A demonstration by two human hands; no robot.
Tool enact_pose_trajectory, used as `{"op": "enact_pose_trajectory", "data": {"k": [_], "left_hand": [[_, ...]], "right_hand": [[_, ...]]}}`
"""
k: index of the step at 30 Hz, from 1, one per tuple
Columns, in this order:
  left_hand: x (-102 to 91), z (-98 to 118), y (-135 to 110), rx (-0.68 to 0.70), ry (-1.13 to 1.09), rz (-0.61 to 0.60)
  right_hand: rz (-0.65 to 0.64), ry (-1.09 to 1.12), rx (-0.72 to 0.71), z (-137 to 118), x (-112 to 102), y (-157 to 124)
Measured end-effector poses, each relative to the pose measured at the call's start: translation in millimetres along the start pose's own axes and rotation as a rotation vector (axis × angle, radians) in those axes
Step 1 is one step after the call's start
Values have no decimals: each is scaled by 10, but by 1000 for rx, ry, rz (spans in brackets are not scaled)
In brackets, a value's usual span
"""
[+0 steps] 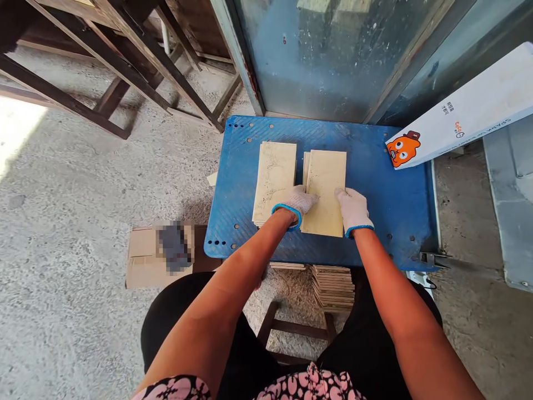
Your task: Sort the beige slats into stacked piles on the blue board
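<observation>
On the blue plastic table (375, 178) lie two stacks of thin, pale wooden boards. My left hand (300, 203), in a white knit glove with a blue cuff, grips the left edge of the right-hand board (327, 178), its thumb on top. Opposite it, my right hand (355, 210), gloved the same way, closes on that board's right edge. Other boards show slightly offset beneath its left side; how many my fingers hold is hidden. The left stack (277, 172) has dark specks on its top board and sits just beside my left hand.
A long white box (466, 111) with an orange cartoon figure rests on the table's right corner. Below the front edge stands another stack of boards (333, 286). A cardboard box (141, 258) is on the floor at left. Metal-framed panels (316, 61) stand behind the table.
</observation>
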State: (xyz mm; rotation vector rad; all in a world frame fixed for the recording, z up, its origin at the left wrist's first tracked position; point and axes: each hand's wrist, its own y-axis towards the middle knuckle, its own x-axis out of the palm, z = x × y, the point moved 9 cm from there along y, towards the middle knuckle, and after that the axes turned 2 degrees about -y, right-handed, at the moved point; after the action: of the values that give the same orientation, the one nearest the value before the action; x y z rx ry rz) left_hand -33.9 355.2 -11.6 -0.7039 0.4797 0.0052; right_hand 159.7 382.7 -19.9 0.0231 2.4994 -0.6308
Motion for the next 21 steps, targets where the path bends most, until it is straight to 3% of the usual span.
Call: {"op": "enact_pose_trajectory", "data": {"k": [5,11,21], "left_hand": [[28,116,50,28,149,1],[18,173,50,5,374,35],[114,262,59,94,670,18]], "right_hand": [[84,-163,-76,-70,-47,60],[54,-350,-44,-110,91,49],[15,-557,-7,-123,135,49]]}}
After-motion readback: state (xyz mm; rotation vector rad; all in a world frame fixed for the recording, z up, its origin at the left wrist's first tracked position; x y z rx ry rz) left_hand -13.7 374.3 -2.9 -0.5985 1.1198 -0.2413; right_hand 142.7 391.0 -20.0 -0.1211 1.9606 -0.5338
